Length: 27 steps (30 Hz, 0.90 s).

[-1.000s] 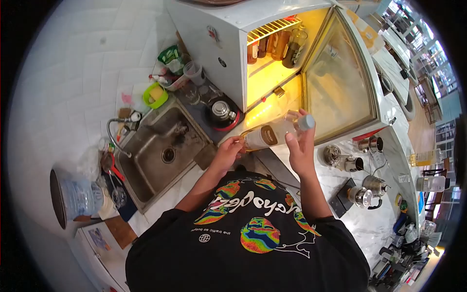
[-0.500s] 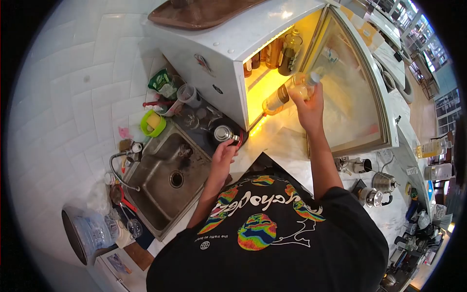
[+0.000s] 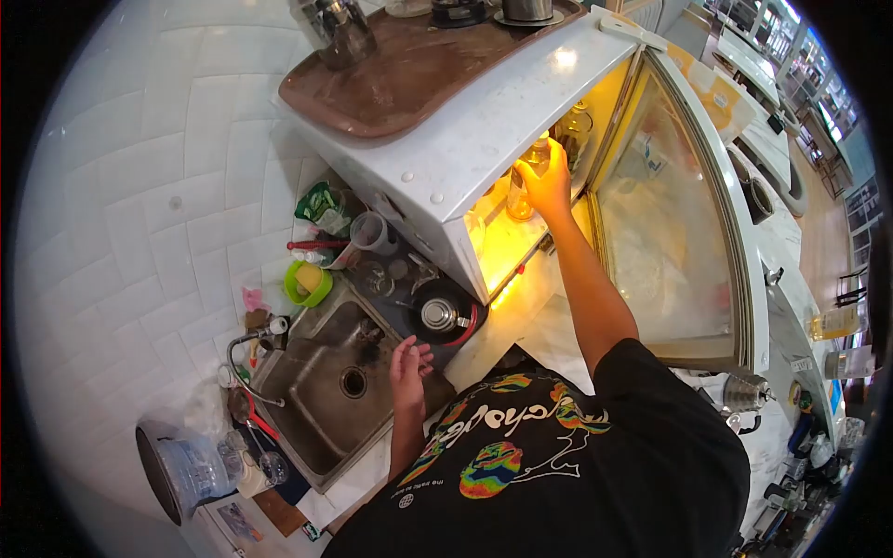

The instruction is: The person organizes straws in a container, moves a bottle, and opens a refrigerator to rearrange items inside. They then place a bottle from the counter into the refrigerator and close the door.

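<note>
My right hand (image 3: 547, 184) reaches into a lit, small fridge (image 3: 372, 177). Its fingers are wrapped round a bottle of amber liquid (image 3: 519, 200), which stands near upright just inside the opening. A darker bottle (image 3: 575, 128) is deeper in the fridge, partly hidden. The glass door (image 3: 670, 205) hangs wide open to the right of my forearm. My left hand (image 3: 407, 365) is held above the sink's right edge with fingers apart and nothing in it. Nearest to it is a shiny metal pot (image 3: 439, 314) on a dark mat.
A steel sink (image 3: 312, 363) with a curved tap (image 3: 238, 358) lies at left. Beside it are a green sponge holder (image 3: 309, 283) and a plastic cup (image 3: 372, 232). A brown tray (image 3: 400, 84) rests on the fridge. A kettle (image 3: 742, 394) is at right.
My right hand has carried the bottle from outside the opening into the fridge, turning it more upright. My left hand has let go of the metal pot and drawn back. The view has shifted.
</note>
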{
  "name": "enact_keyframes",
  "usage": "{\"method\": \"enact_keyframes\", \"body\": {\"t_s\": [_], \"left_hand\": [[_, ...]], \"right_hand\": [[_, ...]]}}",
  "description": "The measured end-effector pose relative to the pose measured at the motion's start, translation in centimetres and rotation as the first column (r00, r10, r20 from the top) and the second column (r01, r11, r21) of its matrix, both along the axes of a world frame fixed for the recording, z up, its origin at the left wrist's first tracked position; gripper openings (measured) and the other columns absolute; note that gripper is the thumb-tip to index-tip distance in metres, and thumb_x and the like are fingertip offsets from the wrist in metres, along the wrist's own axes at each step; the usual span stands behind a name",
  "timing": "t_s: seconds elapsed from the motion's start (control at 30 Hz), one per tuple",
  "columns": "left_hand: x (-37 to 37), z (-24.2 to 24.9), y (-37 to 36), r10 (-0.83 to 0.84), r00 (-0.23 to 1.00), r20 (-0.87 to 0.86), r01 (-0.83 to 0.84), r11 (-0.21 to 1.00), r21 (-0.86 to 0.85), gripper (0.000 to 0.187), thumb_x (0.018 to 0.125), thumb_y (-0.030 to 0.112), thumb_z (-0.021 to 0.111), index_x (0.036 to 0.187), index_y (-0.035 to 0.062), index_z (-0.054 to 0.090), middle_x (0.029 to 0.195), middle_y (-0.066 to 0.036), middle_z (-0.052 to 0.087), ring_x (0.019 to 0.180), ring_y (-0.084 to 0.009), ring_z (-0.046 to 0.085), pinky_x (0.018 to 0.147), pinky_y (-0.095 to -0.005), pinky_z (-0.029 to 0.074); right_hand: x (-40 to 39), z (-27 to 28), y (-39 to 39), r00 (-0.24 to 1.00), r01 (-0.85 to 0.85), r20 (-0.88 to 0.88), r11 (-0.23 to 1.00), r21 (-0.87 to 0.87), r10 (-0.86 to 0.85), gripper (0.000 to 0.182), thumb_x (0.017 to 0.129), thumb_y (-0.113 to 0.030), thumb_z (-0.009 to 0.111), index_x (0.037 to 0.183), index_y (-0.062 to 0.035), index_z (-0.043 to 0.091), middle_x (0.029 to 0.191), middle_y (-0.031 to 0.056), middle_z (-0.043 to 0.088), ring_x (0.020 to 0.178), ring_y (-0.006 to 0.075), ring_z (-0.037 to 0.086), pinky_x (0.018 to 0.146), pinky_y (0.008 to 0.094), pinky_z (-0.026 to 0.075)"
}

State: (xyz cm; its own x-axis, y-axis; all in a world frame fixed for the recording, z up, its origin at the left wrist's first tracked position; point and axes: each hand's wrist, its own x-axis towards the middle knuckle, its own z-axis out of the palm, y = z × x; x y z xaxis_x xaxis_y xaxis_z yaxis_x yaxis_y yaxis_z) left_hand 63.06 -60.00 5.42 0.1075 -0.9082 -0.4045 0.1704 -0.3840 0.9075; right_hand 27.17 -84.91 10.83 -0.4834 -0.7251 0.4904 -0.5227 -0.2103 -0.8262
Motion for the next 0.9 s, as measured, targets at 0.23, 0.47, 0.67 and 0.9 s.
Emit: {"method": "enact_keyframes", "body": {"t_s": [0.23, 0.47, 0.67, 0.9], "left_hand": [[0.4, 0.6, -0.5, -0.005, 1.000, 0.028, 0.004, 1.000, 0.019, 0.036, 0.111, 0.029, 0.052, 0.142, 0.0114, 0.053, 0.119, -0.005, 0.067, 0.102, -0.0133, 0.064, 0.085, -0.0306, 0.050], [0.8, 0.7, -1.3, 0.015, 0.997, 0.070, -0.016, 1.000, 0.016, 0.037, 0.109, 0.028, 0.056, 0.140, 0.0088, 0.056, 0.119, -0.006, 0.068, 0.102, -0.0140, 0.064, 0.084, -0.0298, 0.050], [0.2, 1.2, -1.4, 0.007, 0.995, 0.096, -0.009, 1.000, 0.023, 0.038, 0.109, 0.029, 0.057, 0.140, 0.0085, 0.056, 0.120, -0.007, 0.068, 0.102, -0.0139, 0.064, 0.085, -0.0290, 0.048], [0.5, 0.7, -1.3, 0.019, 0.997, 0.079, -0.018, 1.000, -0.006, 0.037, 0.109, 0.027, 0.057, 0.140, 0.0077, 0.055, 0.121, -0.008, 0.068, 0.103, -0.0146, 0.064, 0.085, -0.0293, 0.049]], "right_hand": [[-0.5, -1.5, -4.1, 0.993, 0.045, -0.103, 0.994, -0.103, -0.056, 0.069, 0.080, -0.022, 0.087, 0.138, -0.0028, 0.055, 0.127, 0.0219, 0.057, 0.120, 0.0436, 0.057, 0.101, 0.0491, 0.049], [-0.6, -2.2, -3.8, 0.992, 0.022, -0.128, 0.997, 0.073, -0.013, 0.086, 0.071, -0.014, 0.091, 0.146, -0.0107, 0.048, 0.124, 0.0201, 0.055, 0.116, 0.0439, 0.057, 0.097, 0.0494, 0.050], [-0.3, -2.1, -4.6, 0.986, 0.017, -0.167, 0.994, 0.107, 0.001, 0.088, 0.072, -0.013, 0.091, 0.148, -0.0077, 0.046, 0.125, 0.0208, 0.056, 0.116, 0.0451, 0.056, 0.097, 0.0503, 0.049], [-0.6, -2.3, -4.2, 0.963, -0.021, -0.269, 0.999, 0.035, 0.029, 0.079, 0.076, -0.009, 0.086, 0.146, -0.0066, 0.049, 0.130, 0.0205, 0.055, 0.116, 0.0447, 0.056, 0.098, 0.0494, 0.049]]}}
